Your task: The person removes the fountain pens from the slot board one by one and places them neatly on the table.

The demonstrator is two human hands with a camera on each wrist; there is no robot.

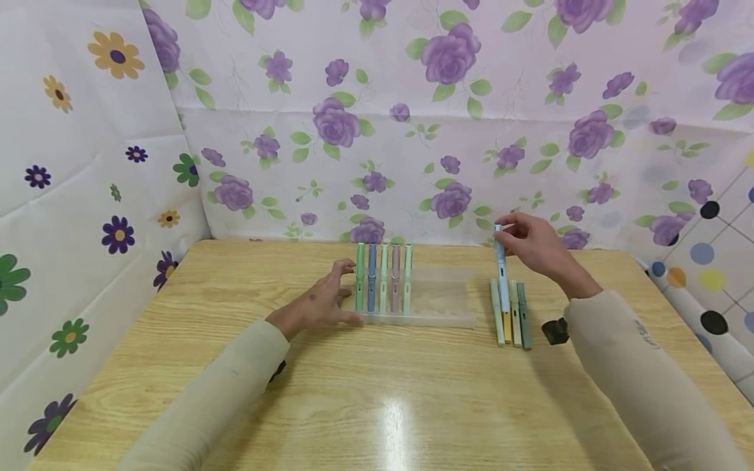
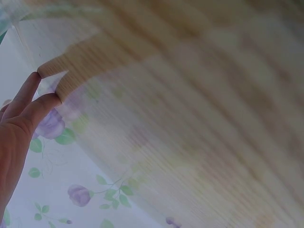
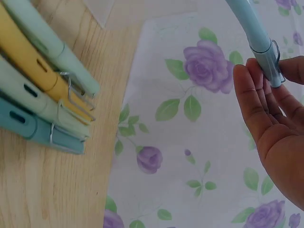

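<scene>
My right hand (image 1: 535, 243) pinches a light blue pen (image 1: 502, 271) near its upper end, between thumb and fingers. In the right wrist view the clip of this pen (image 3: 251, 28) lies by the fingertips. Below it on the table lie several pens (image 1: 516, 317) side by side, pale green, yellow, cream-green and dark teal. My left hand (image 1: 318, 302) rests at the left end of a clear pen holder (image 1: 442, 320), thumb at its front edge and fingers spread. In the holder several pens (image 1: 383, 278) stand in a row: green, blue, pale green, mauve and light green.
Under everything is a wood-grain table (image 1: 353, 392). A flowered cloth (image 1: 330, 163) hangs along the back edge, with patterned sheets (image 1: 76, 216) at both sides. The holder's right part (image 1: 438, 291) shows no pens.
</scene>
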